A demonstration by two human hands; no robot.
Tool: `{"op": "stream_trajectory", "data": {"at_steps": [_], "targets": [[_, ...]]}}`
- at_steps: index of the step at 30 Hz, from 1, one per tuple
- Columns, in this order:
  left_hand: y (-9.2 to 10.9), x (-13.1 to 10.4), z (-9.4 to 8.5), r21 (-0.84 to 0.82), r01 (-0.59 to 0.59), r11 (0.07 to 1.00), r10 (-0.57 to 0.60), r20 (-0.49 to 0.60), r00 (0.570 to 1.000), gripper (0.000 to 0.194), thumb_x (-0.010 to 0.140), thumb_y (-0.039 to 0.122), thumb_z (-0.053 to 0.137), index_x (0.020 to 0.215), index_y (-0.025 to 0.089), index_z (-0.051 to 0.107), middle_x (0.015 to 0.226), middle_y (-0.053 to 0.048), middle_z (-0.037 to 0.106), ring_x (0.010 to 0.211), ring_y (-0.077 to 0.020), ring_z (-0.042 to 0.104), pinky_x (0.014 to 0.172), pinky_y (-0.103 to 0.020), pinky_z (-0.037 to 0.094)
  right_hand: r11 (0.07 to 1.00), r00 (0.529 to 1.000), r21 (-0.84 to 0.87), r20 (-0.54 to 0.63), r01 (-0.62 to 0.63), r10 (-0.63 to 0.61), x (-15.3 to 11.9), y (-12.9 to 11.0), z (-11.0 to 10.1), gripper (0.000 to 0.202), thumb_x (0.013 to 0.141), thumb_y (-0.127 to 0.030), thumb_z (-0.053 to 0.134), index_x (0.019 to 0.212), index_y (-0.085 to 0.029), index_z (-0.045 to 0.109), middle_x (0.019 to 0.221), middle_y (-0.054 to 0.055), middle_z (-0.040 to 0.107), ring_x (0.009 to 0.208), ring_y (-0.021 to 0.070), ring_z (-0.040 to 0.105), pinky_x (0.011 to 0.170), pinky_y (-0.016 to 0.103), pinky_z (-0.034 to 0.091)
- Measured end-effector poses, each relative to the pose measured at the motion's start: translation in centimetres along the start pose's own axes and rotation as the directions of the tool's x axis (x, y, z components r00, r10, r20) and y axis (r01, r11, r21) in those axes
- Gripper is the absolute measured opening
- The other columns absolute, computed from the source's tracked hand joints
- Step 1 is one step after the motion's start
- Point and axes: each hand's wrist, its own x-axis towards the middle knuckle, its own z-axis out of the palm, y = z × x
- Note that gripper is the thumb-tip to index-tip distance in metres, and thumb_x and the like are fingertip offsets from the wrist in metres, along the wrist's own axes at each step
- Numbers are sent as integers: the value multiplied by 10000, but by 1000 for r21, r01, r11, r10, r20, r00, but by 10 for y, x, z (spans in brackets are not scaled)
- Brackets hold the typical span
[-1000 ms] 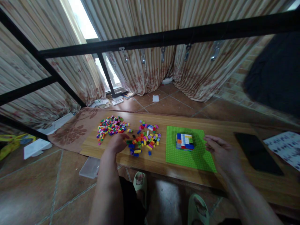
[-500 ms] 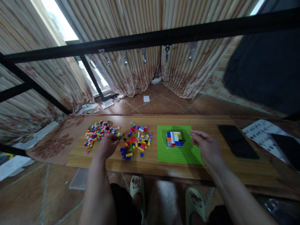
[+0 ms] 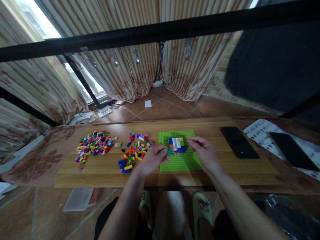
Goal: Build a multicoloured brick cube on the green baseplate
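A low block of toy bricks (image 3: 176, 143), in white, blue, orange, red and yellow, stands on the bright green baseplate (image 3: 180, 164). Close to its left side, over the plate's left part, my left hand (image 3: 155, 157) pinches a green toy brick (image 3: 170, 151). To the right of the block, my right hand (image 3: 203, 150) has thumb and forefinger pressed together above the plate's right edge. Whether anything is between those fingertips is too small to make out.
Left on the wooden table (image 3: 190, 178) lies a large heap of small bricks (image 3: 93, 146), with a looser group of bricks (image 3: 135, 151) nearer the plate. A black phone (image 3: 239, 142), a printed sheet (image 3: 260, 128) and another dark flat device (image 3: 290, 151) lie to the right.
My left hand has moved right from the loose bricks to the block, carrying the green toy brick. My right hand stays beside the block. The view has shifted somewhat.
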Motion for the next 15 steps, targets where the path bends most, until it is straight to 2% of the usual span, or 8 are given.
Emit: {"op": "stream_trajectory", "data": {"at_steps": [2,3,5,7,10,15], "targets": [[0,5,4,5,11,1000,-11,-13,1000,206,851,338,538,805,143,582,677,3,627,556,-75,570,576,-196,460,987,990,-105,81,125,-116,-3,-1,-1,215,709,-374,689,837,-205,722,761,26,685,649,154,587,648,319,485],[-1,7,5,10,10,1000,-10,-17,1000,209,849,341,540,796,142,582,665,4,626,544,-73,564,564,-193,454,961,970,-173,148,216,-192,-5,-3,-2,209,740,-352,668,885,-211,720,810,32,685,699,167,601,687,336,494],[-2,10,8,9,2,1000,-1,-25,1000,227,844,357,546,776,144,583,640,11,619,524,-69,551,546,-188,443,860,895,-299,304,414,-325,-10,-5,-3,222,780,-289,639,984,-235,709,953,48,673,860,200,617,803,382,497],[-4,12,10,4,-4,1000,4,-32,999,247,836,378,553,763,145,587,626,18,611,512,-67,542,533,-184,434,739,815,-384,431,554,-388,-15,-6,-3,275,792,-231,632,1059,-257,691,1092,61,635,1031,232,583,921,427,465],[-6,13,13,11,-17,1000,17,-43,999,270,825,393,559,733,140,585,615,17,605,501,-66,536,507,-178,414,633,768,-457,509,624,-389,-19,-2,-1,339,779,-181,649,1106,-268,677,1194,74,583,1135,258,530,984,466,435],[-7,14,15,13,-40,999,41,-52,998,275,821,393,559,727,135,587,613,12,603,499,-70,537,500,-177,413,582,753,-489,518,650,-406,-18,8,5,300,774,-147,654,1039,-278,699,1176,65,580,1125,265,526,963,480,453]]}}
